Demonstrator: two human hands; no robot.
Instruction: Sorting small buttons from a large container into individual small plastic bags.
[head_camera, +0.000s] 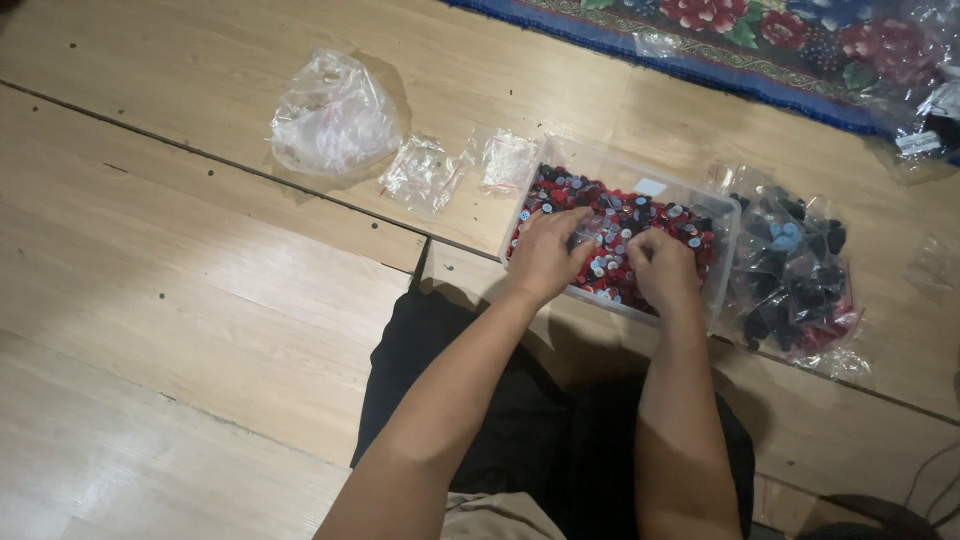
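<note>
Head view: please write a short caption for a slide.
Both hands, left and right, dig into a clear box of red and dark small pieces.

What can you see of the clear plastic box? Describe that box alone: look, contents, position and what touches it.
The box is a clear, thin-walled plastic rectangle, open on top, lying at a slant on the wooden floor. It is full of small round pieces, mostly red and dark, some pale. The left hand and right hand rest in the pieces. A bag of dark pieces lies against its right side.
</note>
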